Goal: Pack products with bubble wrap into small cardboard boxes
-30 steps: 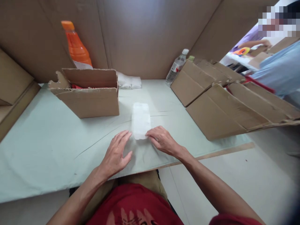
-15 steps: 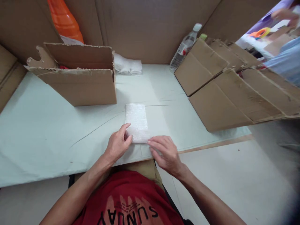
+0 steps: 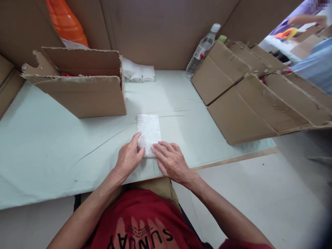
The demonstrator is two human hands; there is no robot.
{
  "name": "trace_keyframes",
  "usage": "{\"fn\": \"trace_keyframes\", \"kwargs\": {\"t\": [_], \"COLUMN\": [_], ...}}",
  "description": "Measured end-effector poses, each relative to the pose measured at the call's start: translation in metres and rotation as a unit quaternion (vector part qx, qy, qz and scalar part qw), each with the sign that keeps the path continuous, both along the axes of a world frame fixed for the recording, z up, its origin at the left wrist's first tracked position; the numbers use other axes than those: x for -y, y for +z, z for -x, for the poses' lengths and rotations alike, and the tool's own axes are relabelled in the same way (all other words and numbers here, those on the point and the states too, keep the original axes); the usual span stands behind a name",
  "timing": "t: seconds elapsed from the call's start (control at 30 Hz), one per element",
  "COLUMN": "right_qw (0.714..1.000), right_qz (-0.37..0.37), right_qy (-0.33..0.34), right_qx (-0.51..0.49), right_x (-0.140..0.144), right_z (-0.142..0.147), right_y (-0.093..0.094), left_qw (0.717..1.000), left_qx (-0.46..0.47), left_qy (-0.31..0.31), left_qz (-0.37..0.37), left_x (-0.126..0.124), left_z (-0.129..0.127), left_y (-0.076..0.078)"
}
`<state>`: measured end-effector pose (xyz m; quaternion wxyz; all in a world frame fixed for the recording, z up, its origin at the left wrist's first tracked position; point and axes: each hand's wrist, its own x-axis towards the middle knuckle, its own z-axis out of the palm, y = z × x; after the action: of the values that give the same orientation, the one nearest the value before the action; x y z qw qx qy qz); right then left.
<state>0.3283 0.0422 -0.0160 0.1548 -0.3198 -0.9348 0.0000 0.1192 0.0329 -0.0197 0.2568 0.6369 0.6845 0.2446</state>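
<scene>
A white bubble wrap pouch (image 3: pixel 148 129) lies flat near the table's front edge. Its lower left side is touched by my left hand (image 3: pixel 129 154), whose thumb and index finger are spread apart. Across the lower right part of the pouch rest the outstretched fingers of my right hand (image 3: pixel 171 159), which cover its near right corner. Neither hand grips it.
An open cardboard box (image 3: pixel 101 97) stands at left, with small white rolls (image 3: pixel 140 72) behind it. More cardboard boxes (image 3: pixel 249 110) lean at right beside a clear plastic bottle (image 3: pixel 201 53). An orange bottle (image 3: pixel 67 24) is at the back; a co-worker's arm (image 3: pixel 307 20) shows far right.
My right hand has moved left from the pouch's near right corner, and its fingers now lie on top of it. The left hand stays at the left side.
</scene>
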Motion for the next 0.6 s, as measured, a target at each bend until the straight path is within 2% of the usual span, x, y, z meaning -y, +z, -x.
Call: {"fn": "trace_keyframes", "kwargs": {"t": [0.1, 0.17, 0.2, 0.27, 0.33, 0.5, 0.57, 0.6], "right_qw": [1.0, 0.999, 0.999, 0.996, 0.989, 0.948, 0.94, 0.945], "right_qz": [0.018, 0.026, 0.034, 0.063, 0.107, 0.259, 0.268, 0.24], "right_qy": [0.001, 0.012, 0.015, 0.013, 0.006, -0.025, -0.05, -0.062], "right_qx": [-0.01, -0.027, -0.037, -0.063, -0.098, -0.181, -0.203, -0.214], "right_x": [-0.005, -0.008, -0.009, -0.01, -0.01, -0.01, -0.01, -0.009], "right_z": [0.002, 0.002, 0.002, 0.001, 0.0, -0.002, -0.001, -0.001], "right_y": [-0.007, -0.009, -0.008, -0.006, -0.003, 0.0, -0.001, -0.002], "left_qw": [0.99, 0.971, 0.963, 0.953, 0.954, 0.979, 0.987, 0.99], "left_qx": [-0.026, -0.05, -0.059, -0.066, -0.052, 0.027, 0.042, 0.04], "left_qy": [-0.005, -0.063, -0.103, -0.164, -0.177, -0.118, -0.089, -0.075], "left_qz": [-0.141, -0.224, -0.242, -0.247, -0.237, -0.165, -0.13, -0.114], "left_x": [0.01, 0.017, 0.02, 0.026, 0.03, 0.037, 0.036, 0.035], "left_z": [0.004, 0.007, 0.009, 0.012, 0.014, 0.018, 0.017, 0.016], "left_y": [-0.001, -0.002, -0.002, -0.003, -0.005, -0.003, -0.001, 0.0]}}
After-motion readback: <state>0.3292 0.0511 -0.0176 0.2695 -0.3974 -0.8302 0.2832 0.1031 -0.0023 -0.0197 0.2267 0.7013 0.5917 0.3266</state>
